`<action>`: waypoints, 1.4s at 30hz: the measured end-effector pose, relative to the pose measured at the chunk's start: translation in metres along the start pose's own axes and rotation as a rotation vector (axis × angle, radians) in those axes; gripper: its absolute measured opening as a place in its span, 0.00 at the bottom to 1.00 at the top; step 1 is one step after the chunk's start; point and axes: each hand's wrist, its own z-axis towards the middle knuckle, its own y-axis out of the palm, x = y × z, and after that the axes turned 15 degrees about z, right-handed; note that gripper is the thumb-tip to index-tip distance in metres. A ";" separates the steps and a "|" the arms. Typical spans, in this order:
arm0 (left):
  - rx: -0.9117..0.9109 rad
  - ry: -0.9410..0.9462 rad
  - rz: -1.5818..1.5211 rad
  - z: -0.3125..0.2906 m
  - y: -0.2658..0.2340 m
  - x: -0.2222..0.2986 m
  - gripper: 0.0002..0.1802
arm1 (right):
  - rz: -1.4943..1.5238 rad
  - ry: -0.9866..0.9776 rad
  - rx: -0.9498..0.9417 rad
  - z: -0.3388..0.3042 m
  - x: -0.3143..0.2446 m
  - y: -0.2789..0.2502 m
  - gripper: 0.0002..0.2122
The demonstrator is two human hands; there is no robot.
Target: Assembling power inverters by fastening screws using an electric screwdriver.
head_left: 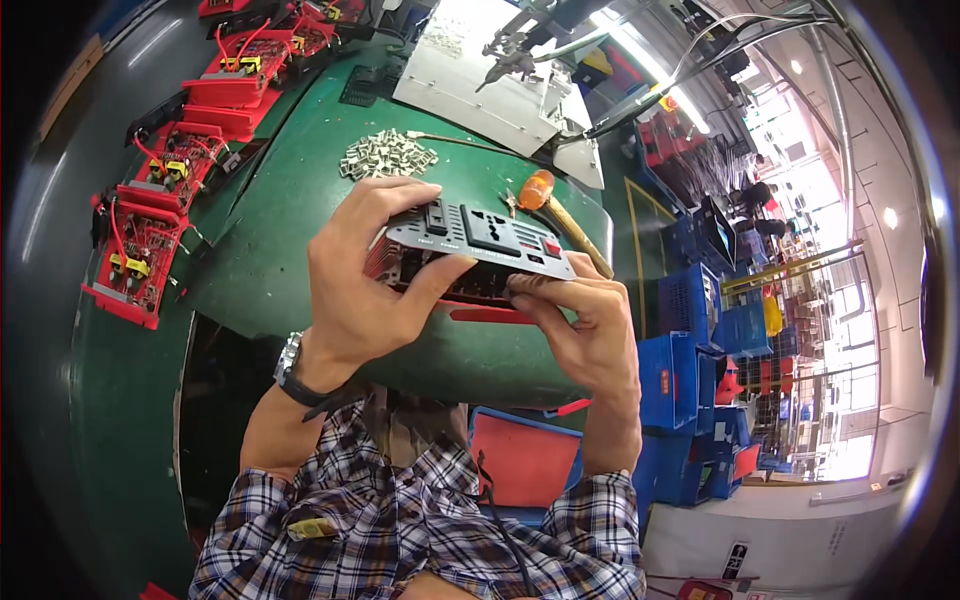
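Observation:
Between my hands, over the green table [270, 260], is a power inverter with a grey end panel [455, 238]. A black socket [490, 230] and a red switch [551, 246] sit in that panel. My left hand [360, 285] is closed round the inverter's left end, its thumb along the panel's near edge. At the right end, my right hand [590, 325] is closed, fingers and thumb pinching the near right edge of the panel. A dark gap shows under the panel, above a red housing edge [490, 315]. What lies inside the gap is too dark to make out.
Several open red housings with circuit boards [140, 250] line the left side. Beyond my hands lie a pile of small pale parts [388, 155], an orange-headed mallet [537, 189] and a white machine bed [480, 95]. Blue bins [668, 380] stand at right.

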 end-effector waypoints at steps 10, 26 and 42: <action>-0.013 0.022 0.007 0.000 0.001 0.002 0.25 | 0.326 0.194 -0.088 0.001 0.007 -0.007 0.11; -0.215 0.033 -0.169 0.000 -0.009 -0.017 0.29 | 0.163 0.056 -0.128 0.026 0.023 -0.007 0.32; -0.210 0.043 -0.198 -0.010 -0.009 -0.028 0.52 | 0.017 -0.063 -0.037 0.016 0.013 -0.004 0.32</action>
